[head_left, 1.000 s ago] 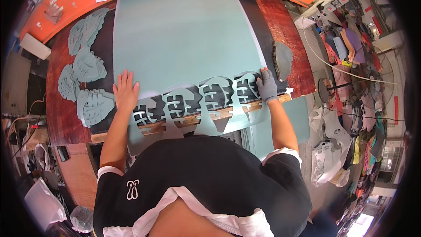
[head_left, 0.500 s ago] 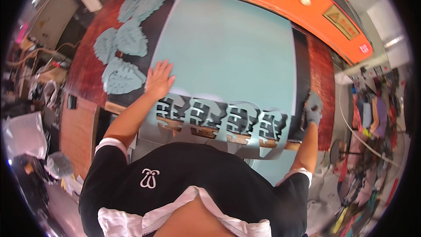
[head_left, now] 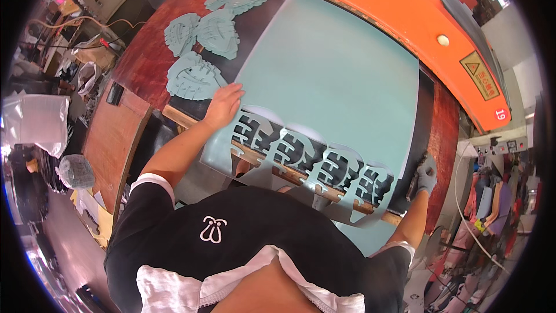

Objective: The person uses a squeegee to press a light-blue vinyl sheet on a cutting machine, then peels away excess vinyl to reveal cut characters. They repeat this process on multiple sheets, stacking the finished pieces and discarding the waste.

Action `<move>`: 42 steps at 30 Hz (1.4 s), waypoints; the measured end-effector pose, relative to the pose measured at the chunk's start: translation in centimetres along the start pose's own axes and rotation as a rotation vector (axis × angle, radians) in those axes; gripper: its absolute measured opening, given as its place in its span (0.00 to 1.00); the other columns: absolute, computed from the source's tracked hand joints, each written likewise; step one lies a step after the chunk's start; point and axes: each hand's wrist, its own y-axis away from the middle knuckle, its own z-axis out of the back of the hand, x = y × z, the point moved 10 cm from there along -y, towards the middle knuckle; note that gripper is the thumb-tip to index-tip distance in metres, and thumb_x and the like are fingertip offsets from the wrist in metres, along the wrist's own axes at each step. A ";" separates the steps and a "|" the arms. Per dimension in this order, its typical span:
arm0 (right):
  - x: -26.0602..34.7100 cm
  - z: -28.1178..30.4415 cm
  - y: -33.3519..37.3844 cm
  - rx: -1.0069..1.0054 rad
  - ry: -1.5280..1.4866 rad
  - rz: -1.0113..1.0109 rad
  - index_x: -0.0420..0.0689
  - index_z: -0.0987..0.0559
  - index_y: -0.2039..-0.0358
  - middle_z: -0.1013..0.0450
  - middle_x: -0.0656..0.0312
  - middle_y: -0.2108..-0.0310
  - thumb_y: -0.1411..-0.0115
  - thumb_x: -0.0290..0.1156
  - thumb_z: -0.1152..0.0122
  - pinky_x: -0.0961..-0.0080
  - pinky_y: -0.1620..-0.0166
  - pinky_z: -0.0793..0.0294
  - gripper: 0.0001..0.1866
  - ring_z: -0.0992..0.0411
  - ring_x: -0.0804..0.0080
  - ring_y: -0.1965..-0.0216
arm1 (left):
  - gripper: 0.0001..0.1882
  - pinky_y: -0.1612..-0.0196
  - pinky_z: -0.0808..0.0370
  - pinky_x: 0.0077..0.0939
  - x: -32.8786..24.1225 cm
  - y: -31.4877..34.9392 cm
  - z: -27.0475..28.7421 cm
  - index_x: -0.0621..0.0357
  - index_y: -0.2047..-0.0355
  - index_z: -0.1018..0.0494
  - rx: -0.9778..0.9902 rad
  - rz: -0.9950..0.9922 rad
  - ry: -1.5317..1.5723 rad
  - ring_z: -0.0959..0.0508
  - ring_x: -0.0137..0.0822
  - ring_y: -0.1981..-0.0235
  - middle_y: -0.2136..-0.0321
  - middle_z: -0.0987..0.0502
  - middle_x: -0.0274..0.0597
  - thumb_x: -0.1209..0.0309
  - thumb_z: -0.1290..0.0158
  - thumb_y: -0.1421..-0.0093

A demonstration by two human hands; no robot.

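Observation:
A pale green sheet (head_left: 336,75) lies on the black cutting board, its near strip punched with a row of slotted openings and hanging over the front edge. My bare left hand (head_left: 225,106) is closed at the sheet's left edge, fingers together. Far to the right, my right hand (head_left: 427,178), in a grey glove, is closed around a dark, thin-edged piece (head_left: 412,184) that looks like a cutting die; the glove hides part of it. Beyond my left hand lie piles of cut green pieces with slots, the nearest pile (head_left: 196,76) close to my fingers.
An orange machine beam (head_left: 405,29) spans the far side of the table. Worn red board (head_left: 145,58) flanks the black one on the left. A wooden bar (head_left: 179,117) runs along the front edge. Coloured scraps (head_left: 486,191) hang at the right, beside a white cable (head_left: 460,197).
My left hand was flat with fingers spread on the sheet; its fingers are now drawn together at the left edge. My right hand stays at the right side. The view has turned.

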 end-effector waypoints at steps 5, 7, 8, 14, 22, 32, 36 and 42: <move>2.4 0.5 1.1 0.124 -0.632 -0.184 0.42 0.32 0.49 0.29 0.63 0.67 0.49 0.36 0.37 0.78 0.69 0.30 0.27 0.30 0.76 0.71 | 0.16 0.43 0.37 0.42 -0.1 1.3 0.0 0.62 0.56 0.27 0.017 -0.036 -0.019 0.33 0.49 0.44 0.49 0.30 0.48 0.79 0.50 0.47; 8.7 0.8 3.1 0.181 -0.674 0.047 0.42 0.30 0.50 0.29 0.64 0.66 0.47 0.35 0.39 0.81 0.69 0.31 0.24 0.30 0.78 0.70 | 0.16 0.44 0.36 0.42 -0.1 1.1 0.0 0.63 0.57 0.27 -0.002 -0.055 -0.030 0.33 0.50 0.45 0.50 0.30 0.48 0.79 0.50 0.48; 12.1 0.6 4.8 0.196 -0.685 0.162 0.42 0.30 0.51 0.29 0.64 0.65 0.46 0.35 0.41 0.82 0.69 0.31 0.22 0.30 0.78 0.70 | 0.16 0.44 0.36 0.42 -0.1 1.0 0.0 0.63 0.57 0.27 -0.003 -0.068 -0.035 0.33 0.50 0.45 0.50 0.29 0.48 0.79 0.50 0.48; 29.0 -11.4 16.8 0.531 -0.828 0.220 0.37 0.34 0.46 0.32 0.61 0.55 0.47 0.39 0.41 0.74 0.50 0.35 0.30 0.34 0.73 0.54 | 0.16 0.42 0.38 0.47 0.3 0.6 -0.2 0.60 0.57 0.27 0.019 -0.081 0.066 0.33 0.47 0.45 0.51 0.30 0.45 0.76 0.50 0.47; 44.7 -27.5 29.8 0.446 -0.542 0.270 0.35 0.34 0.46 0.34 0.46 0.50 0.56 0.43 0.35 0.69 0.50 0.31 0.39 0.31 0.57 0.51 | 0.16 0.42 0.39 0.47 0.6 0.6 -0.1 0.60 0.57 0.27 0.006 -0.077 0.093 0.33 0.47 0.46 0.51 0.30 0.45 0.75 0.50 0.48; 43.9 -29.4 32.8 0.206 -0.082 0.502 0.38 0.29 0.58 0.33 0.42 0.54 0.55 0.52 0.38 0.58 0.48 0.35 0.33 0.35 0.46 0.51 | 0.18 0.44 0.37 0.44 1.1 0.9 0.0 0.63 0.56 0.29 0.040 -0.154 0.166 0.33 0.52 0.48 0.52 0.30 0.52 0.78 0.52 0.49; 37.5 -23.9 32.1 0.166 0.015 0.431 0.40 0.29 0.59 0.32 0.47 0.57 0.51 0.48 0.40 0.59 0.51 0.34 0.27 0.33 0.50 0.55 | 0.17 0.41 0.43 0.47 1.5 1.0 -0.7 0.67 0.53 0.32 0.074 -0.213 0.172 0.37 0.55 0.44 0.49 0.33 0.55 0.76 0.55 0.43; 28.7 -18.0 33.6 0.038 0.249 0.506 0.42 0.28 0.58 0.32 0.51 0.54 0.56 0.46 0.38 0.61 0.53 0.34 0.27 0.34 0.56 0.51 | 0.17 0.42 0.42 0.45 0.1 0.8 -0.5 0.65 0.52 0.32 0.035 -0.358 0.007 0.36 0.56 0.45 0.49 0.33 0.56 0.71 0.55 0.42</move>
